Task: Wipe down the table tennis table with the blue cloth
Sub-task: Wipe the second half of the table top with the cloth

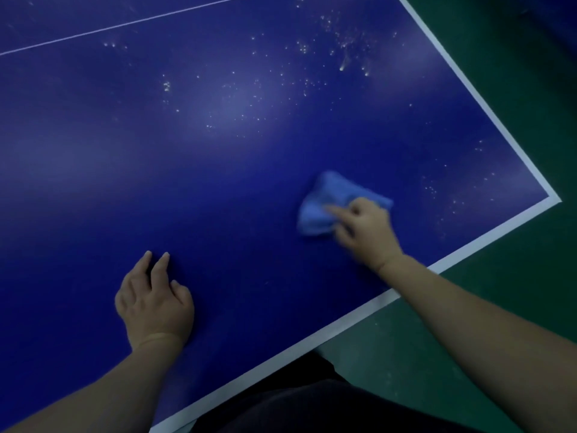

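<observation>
While wiping: we press the cloth (331, 203) flat near the table's (218, 182) right corner.
Right hand (367, 231): fingers curled over cloth, blurred.
Left hand (154, 300): spread, empty, bracing.
Specks (340, 42): beyond; we should overlap strokes outward.

Our right hand (365, 229) is motion-blurred; its fingers (338, 214) cover part of the blue cloth (324, 198). Surface (218, 182) cut off left and top. Both our forearms leave frame at bottom.
</observation>
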Tool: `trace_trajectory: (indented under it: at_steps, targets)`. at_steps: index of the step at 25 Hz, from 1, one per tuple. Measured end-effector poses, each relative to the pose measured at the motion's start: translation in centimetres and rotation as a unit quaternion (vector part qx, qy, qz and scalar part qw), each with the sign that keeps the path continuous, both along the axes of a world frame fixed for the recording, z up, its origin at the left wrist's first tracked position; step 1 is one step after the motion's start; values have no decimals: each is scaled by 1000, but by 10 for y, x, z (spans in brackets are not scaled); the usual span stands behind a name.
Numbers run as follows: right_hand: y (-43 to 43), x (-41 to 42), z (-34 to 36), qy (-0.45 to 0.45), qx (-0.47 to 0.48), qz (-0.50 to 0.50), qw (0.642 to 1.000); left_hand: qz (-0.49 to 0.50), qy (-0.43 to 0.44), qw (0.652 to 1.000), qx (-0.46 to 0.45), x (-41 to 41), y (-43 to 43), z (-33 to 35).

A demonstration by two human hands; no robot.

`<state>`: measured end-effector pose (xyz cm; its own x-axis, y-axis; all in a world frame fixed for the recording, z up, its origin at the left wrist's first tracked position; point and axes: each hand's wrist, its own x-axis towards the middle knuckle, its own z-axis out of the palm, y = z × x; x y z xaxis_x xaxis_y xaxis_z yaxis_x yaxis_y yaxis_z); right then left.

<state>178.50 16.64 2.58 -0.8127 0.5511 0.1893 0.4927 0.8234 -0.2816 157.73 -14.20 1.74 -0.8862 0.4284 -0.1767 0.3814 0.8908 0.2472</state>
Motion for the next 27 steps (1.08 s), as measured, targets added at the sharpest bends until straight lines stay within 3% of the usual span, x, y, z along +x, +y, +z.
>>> trace_trajectory:
  at_steps: [1,3,4,5,7,9,11,13,14,16,18,19,20,21,23,25,27]
  targets:
    - [19,11,1,-2,-27,-146,989,-1,-1,1000,1,0,-1,0]
    - [34,21,1,3,-82,-397,914,-1,-3,1000,10,1,-1,-1]
    - [26,14,0,-5,-93,-458,884,-2,-2,1000,13,1,-1,-1]
    - [9,4,0,-13,-93,-460,883,-4,0,1000,15,0,-2,-1]
    - [-46,-17,-2,18,-76,-320,944,-9,5,1000,15,-1,-2,-3]
    - [-111,-20,-4,18,-54,-43,997,-16,7,1000,16,-2,-3,-3]
    - [-135,2,-1,-32,-45,198,979,-14,7,1000,19,-2,-4,-4]
    - [-109,32,2,-37,-25,253,967,-11,6,1000,23,0,-4,-4]
    - [-90,46,0,-24,-9,193,981,-11,6,1000,25,1,-3,-3]
    - [-48,64,2,-6,-14,-71,997,-10,7,999,30,2,-3,-2]
    - [-27,60,3,-7,-56,-374,926,-15,9,999,33,3,-3,-1]
    - [-31,47,1,-19,-67,-451,890,-17,10,999,34,3,-3,-1]
    - [-45,30,0,-22,-71,-445,892,-19,12,999,34,2,-2,-1]
    - [-67,14,-1,-1,-72,-384,921,-20,14,999,33,3,-2,-1]
    - [-126,-3,-4,23,-72,-145,986,-21,16,999,31,2,-2,-2]
    - [-174,15,-5,-2,-51,97,994,-24,19,999,36,2,-2,-3]
    - [-168,47,-4,-13,-50,160,986,-28,25,999,38,2,-3,-5]
